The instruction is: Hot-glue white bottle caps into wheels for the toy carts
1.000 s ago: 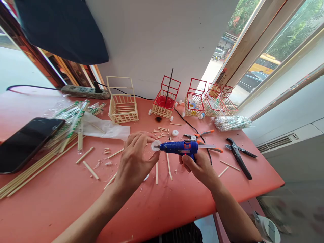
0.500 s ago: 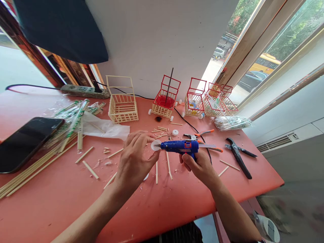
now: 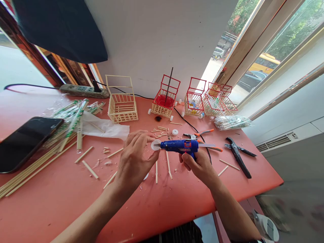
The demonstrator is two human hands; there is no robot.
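Observation:
Between the thumb and fingers of my left hand [image 3: 135, 157] is a white bottle cap [image 3: 155, 145], its hollow side facing up. My right hand [image 3: 198, 165] is wrapped round the handle of a blue glue gun [image 3: 179, 146]. The gun points left and its nozzle reaches into the cap. A clear glue stick [image 3: 206, 145] pokes out of the gun's back end. Below the hands, short wooden sticks [image 3: 169, 165] lie on the red table [image 3: 152, 216]. Another white cap [image 3: 174, 132] lies just behind the gun.
A bare stick basket [image 3: 123, 106] and several red-trimmed stick carts [image 3: 164, 104] stand along the wall. Pliers with orange handles [image 3: 206, 132] and black pliers [image 3: 239, 157] lie to the right. Left are a phone [image 3: 27, 143], wrapped chopsticks [image 3: 78, 121] and a power strip [image 3: 83, 91].
Both hands, the cap and the glue gun hold nearly the same position. Only the camera view has shifted very slightly.

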